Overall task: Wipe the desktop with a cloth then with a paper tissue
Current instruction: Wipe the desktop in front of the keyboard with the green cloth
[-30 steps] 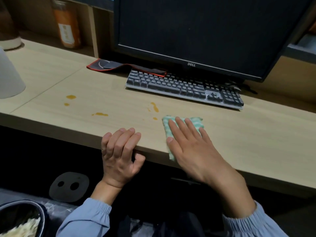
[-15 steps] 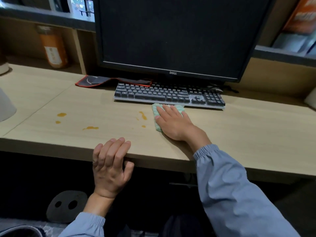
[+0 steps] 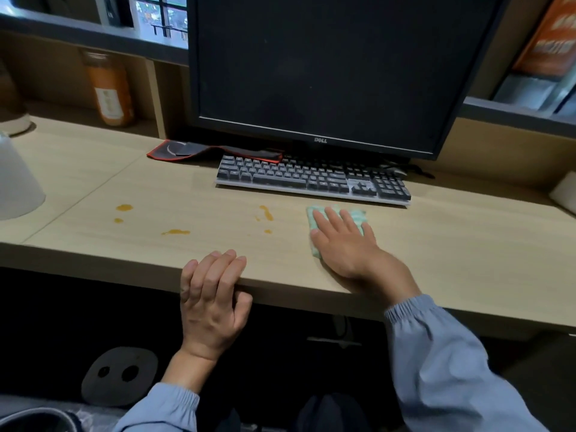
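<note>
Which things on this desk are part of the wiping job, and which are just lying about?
In the job: desktop; cloth, pressed flat under the right hand; orange spills; left hand, holding the desktop's front edge.
Just lying about: monitor; keyboard; mouse pad; orange bottle at the back.

Right hand [image 3: 344, 244] presses a green cloth [image 3: 355, 213] flat on the surface [image 3: 467, 244] just before the keyboard [image 3: 311, 177]; left hand [image 3: 212, 300] grips the surface's near edge.
</note>
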`<state>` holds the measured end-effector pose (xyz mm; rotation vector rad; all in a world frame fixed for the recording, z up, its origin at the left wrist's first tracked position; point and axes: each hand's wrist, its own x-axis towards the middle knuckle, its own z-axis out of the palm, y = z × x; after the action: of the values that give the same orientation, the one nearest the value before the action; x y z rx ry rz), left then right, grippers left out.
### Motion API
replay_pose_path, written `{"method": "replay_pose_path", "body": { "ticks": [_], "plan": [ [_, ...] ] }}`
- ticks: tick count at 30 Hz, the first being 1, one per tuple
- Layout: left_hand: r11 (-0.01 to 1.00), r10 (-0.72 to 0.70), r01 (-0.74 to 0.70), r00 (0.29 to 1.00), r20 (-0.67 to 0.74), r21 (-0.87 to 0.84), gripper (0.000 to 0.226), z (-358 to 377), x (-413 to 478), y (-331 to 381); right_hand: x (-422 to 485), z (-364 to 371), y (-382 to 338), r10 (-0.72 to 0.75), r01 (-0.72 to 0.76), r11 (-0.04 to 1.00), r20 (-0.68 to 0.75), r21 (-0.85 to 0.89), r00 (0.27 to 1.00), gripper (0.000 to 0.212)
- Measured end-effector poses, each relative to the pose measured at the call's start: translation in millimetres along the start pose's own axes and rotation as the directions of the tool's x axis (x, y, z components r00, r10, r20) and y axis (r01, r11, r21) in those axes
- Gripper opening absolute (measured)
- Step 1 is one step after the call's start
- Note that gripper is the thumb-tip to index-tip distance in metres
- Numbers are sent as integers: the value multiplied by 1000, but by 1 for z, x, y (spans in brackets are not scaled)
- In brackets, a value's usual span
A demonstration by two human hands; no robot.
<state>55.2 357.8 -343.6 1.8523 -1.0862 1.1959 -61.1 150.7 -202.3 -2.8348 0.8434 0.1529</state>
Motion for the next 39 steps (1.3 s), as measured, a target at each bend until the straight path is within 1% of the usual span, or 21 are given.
{"method": "replay_pose_path", "body": {
  "ticks": [3, 6, 11, 16, 20, 25, 28, 30, 32, 35, 39],
  "plan": [
    [1000, -6, 6, 1000, -9, 17, 46, 2, 0, 2, -35, 15, -26, -42, 42, 999, -33, -15, 999, 58],
    [1000, -16, 17, 999, -32, 16, 46, 4, -1, 4, -44, 20, -39, -63, 63, 998, 5, -22, 998, 58],
    [999, -2, 4, 999, -34, 34, 46, 5, -1, 3, -10, 11, -37, -53, 53, 999, 29, -1, 998, 57],
    [999, 4, -3, 1000, -18, 38, 48, 3, -1, 0, 40, 0, -37, -53, 53, 998, 5, 33, 999, 58],
    [999, -2, 3, 1000, -8, 40, 48, 2, 1, 1, 51, -3, -42, -28, 27, 999, 26, 42, 999, 59],
    [999, 5, -5, 1000, 0, 33, 48, -2, 0, 1, 6, 7, -41, -81, 81, 997, 25, 0, 996, 59],
    [999, -3, 3, 1000, 0, 34, 48, -2, 0, 2, -44, 20, -47, -52, 52, 998, -11, -28, 999, 58],
    [999, -10, 11, 1000, -6, 30, 48, -1, 0, 3, -73, 28, -53, -53, 50, 995, -34, -85, 998, 59],
    [1000, -11, 11, 1000, -9, 29, 48, 0, -1, 2, -83, 30, -56, -80, 72, 985, -42, -156, 996, 65],
    [999, 5, -5, 1000, -6, 34, 47, 0, -2, 1, -67, 24, -53, -42, 41, 997, -20, -65, 999, 58],
    [1000, 3, -3, 1000, -3, 29, 47, -1, 0, 2, -19, 15, -42, -13, 13, 1000, 17, -2, 1000, 58]
  ]
}}
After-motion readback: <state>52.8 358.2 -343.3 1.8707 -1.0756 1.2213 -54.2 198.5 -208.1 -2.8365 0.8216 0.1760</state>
